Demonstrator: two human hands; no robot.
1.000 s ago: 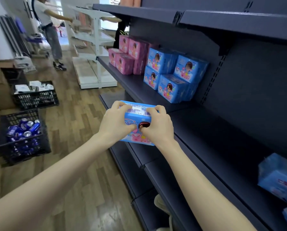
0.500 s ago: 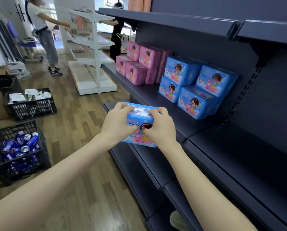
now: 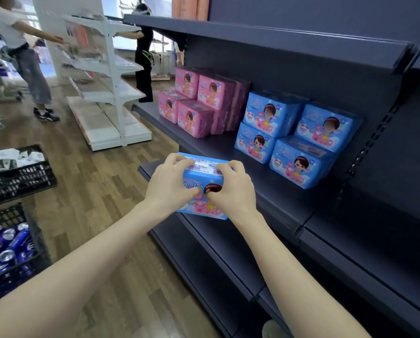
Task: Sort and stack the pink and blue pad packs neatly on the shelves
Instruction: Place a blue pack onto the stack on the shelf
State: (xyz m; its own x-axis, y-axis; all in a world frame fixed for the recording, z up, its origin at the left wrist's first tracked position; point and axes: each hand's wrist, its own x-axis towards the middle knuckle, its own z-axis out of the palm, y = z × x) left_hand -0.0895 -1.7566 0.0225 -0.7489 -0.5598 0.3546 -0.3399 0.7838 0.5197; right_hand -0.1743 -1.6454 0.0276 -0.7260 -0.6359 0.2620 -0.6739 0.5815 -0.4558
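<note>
Holds a blue plastic-wrapped pad pack (image 3: 205,168) between both hands, at the front lip of the dark grey metal middle shelf (image 3: 265,184). Grips its left end with the left hand (image 3: 172,184), fingers curled over the top edge, thumb pressed on the printed face. Grips its right end with the right hand (image 3: 230,189) the same way, fingers hooked over the top by the barcode label, thumb on the face. Carries the pack tilted, printed face toward the camera, label side up; possibly clear of the shelf, though hard to tell from this angle.

Further back on the same shelf: a stack of blue pad packs (image 3: 299,132), two below and two above, the upper pair set back toward the rear panel. Just beside it on the left: a stack of pink pad packs (image 3: 199,103), likewise in two tiers, with more standing on edge behind. Both stacks well apart from the held pack.

Above: a dark upper shelf (image 3: 277,37). Below: a dark lower shelf (image 3: 228,254).

On the wooden plank floor (image 3: 94,191) to the left: a black plastic crate (image 3: 6,213) holding blue drink cans (image 3: 8,247); beyond it a second black crate (image 3: 18,181) with white items inside. Farther off: a white metal shelving unit (image 3: 111,76), with a person in a white top and grey trousers (image 3: 26,64) reaching toward it from the left and a person in black (image 3: 144,62) at its far side.
</note>
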